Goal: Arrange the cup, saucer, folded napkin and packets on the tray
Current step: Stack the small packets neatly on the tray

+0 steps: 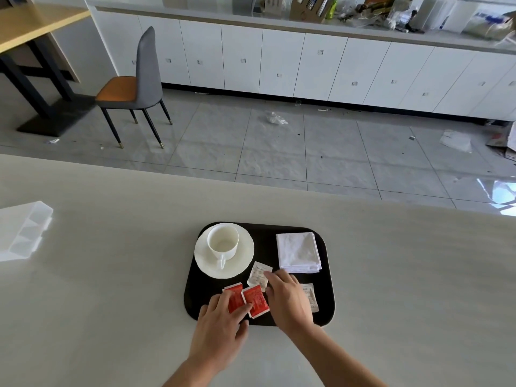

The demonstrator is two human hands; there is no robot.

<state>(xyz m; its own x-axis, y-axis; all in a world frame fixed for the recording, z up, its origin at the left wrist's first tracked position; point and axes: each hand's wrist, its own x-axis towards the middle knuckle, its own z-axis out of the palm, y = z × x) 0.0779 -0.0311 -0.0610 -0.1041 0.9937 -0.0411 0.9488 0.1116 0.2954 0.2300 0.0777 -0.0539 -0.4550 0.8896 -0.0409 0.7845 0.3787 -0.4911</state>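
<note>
A black tray [265, 247] lies on the pale table. At its far left a white cup [222, 244] stands on a white saucer [243, 258]. A folded white napkin [298, 252] lies at the far right. Two red packets [255, 298] lie side by side near the front edge. My left hand [220, 322] rests its fingers on the left red packet. My right hand [287, 298] lies flat over the tray, its fingertips touching a white packet [258, 273]. A second white packet [311, 298] shows partly from under that hand.
A clear plastic compartment box [23, 231] sits at the table's left edge. Beyond the table's far edge are a tiled floor, a grey and orange chair [136, 88] and white cabinets.
</note>
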